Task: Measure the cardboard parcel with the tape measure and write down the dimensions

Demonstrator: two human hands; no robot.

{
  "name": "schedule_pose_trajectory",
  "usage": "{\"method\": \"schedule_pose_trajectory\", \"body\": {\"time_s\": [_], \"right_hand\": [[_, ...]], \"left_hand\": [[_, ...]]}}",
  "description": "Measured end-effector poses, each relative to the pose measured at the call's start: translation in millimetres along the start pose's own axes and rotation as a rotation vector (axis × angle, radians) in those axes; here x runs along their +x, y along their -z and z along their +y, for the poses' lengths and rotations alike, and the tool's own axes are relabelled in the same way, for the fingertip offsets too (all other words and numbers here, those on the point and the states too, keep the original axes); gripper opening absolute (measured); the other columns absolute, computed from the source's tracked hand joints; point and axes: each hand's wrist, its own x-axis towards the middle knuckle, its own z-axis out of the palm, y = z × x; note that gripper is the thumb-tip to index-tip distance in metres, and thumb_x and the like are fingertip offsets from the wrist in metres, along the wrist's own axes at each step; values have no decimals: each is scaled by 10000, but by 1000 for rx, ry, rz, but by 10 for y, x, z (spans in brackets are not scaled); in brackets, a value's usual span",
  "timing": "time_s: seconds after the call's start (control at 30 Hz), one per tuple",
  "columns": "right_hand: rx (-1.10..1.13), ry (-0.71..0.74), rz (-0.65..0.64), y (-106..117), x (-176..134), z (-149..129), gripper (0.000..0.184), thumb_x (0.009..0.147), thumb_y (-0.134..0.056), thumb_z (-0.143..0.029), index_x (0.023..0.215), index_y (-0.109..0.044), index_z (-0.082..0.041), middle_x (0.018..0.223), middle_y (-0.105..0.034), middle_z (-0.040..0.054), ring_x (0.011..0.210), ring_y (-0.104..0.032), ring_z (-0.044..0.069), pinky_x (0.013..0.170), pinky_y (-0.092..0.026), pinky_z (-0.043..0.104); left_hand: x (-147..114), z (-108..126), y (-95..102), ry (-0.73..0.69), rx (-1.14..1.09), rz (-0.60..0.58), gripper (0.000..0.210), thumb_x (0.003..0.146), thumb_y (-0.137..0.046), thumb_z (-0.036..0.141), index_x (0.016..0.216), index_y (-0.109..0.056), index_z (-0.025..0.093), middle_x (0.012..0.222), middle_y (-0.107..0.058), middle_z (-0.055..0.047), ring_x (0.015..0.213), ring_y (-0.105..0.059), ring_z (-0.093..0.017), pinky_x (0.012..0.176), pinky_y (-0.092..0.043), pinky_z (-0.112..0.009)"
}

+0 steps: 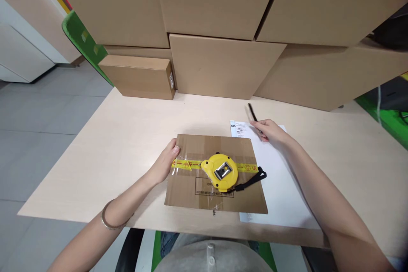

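Note:
My left hand [165, 160] grips the left edge of a taped cardboard box [188, 193], thumb near its upper corner and the other fingers mostly hidden. A yellow tape measure [230, 166] with a metal clip and a black wrist strap [248, 183] lies on top of the box. Yellow printed tape [188, 165] runs across the box. In my right hand [266, 129] is a slim black pen [252, 111], slightly blurred, pinched above the top of a white sheet of paper [280, 187]. Rows of small writing show near the sheet's upper left; the box covers part of it.
Large cardboard boxes [219, 68] are stacked like a wall along the back of the pale table [95, 148]. A smaller closed box [143, 76] stands at the back left beside a green panel [83, 38]. The table's front edge runs close to my body.

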Motion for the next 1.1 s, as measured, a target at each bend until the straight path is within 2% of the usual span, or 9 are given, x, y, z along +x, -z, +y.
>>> {"method": "schedule_pose_trajectory", "body": {"time_s": [0.17,0.27,0.37,0.43,0.53,0.6,0.7,0.87,1.1], "right_hand": [[-332,-144,71,81,-181,-168,534,831,-721,-538,466,-449,-259,389,-489,44,438,-519,216,543,-387,361],[-473,-162,221,44,-415,-412,468,863,-694,-514,522,-504,-256,487,-543,92,589,-607,311,625,-400,410],[-512,-52,355,-88,-845,-746,409,972,-520,-593,808,-642,-239,756,-687,137,765,-659,346,696,-428,434],[-432,207,410,-251,-1164,-964,508,1028,-380,-632,1032,-689,-228,980,-743,146,799,-682,314,719,-474,439],[-492,541,331,-556,-1508,-1198,649,990,-408,-725,1187,-716,-188,1184,-739,200,1002,-696,385,829,-529,532],[-521,644,291,-724,-1616,-1280,657,954,-491,-748,1182,-723,-177,1266,-724,225,1102,-675,433,892,-528,611],[-386,644,170,-852,-1670,-1334,573,921,-595,-731,1185,-667,-228,1304,-723,188,1133,-689,421,890,-562,620],[-61,596,-96,-901,-1611,-1513,466,1003,-563,-569,1359,-453,-289,1129,-759,108,890,-762,303,693,-623,469],[-258,728,-223,-1038,-1261,-1973,448,1025,-580,-382,1446,-462,-280,1462,-646,111,1015,-755,315,836,-604,502]], "left_hand": [[-19,53,30,-80,83,99,628,1007,-535,605,1545,-475,287,1645,-448,-102,1536,-365,-341,1274,-287,-495],[-18,94,53,-204,122,87,488,1022,-557,543,1469,-579,349,1649,-449,-58,1564,-334,-312,1303,-246,-497],[-3,98,68,-222,107,18,365,1030,-545,540,1254,-738,326,1620,-489,-50,1568,-342,-315,1312,-230,-523],[8,72,70,-198,84,-7,368,1032,-532,555,1198,-759,318,1602,-511,-48,1563,-352,-320,1313,-220,-545],[10,22,53,-193,4,-15,461,1042,-436,621,1209,-751,330,1609,-511,-29,1583,-318,-317,1327,-175,-553],[-3,14,31,-184,-82,-17,566,1031,-350,689,1214,-750,331,1628,-496,-8,1605,-276,-319,1336,-155,-550],[-35,52,1,-139,-140,-17,664,996,-293,764,1213,-748,330,1652,-475,21,1626,-231,-322,1344,-153,-540],[-58,102,-18,-116,-176,-37,709,992,-268,787,1243,-735,317,1667,-460,30,1646,-172,-308,1351,-116,-524],[-21,6,-14,-26,-306,-49,894,886,-328,915,1447,-599,274,1696,-419,-42,1617,-251,-351,1320,-215,-497]]}}
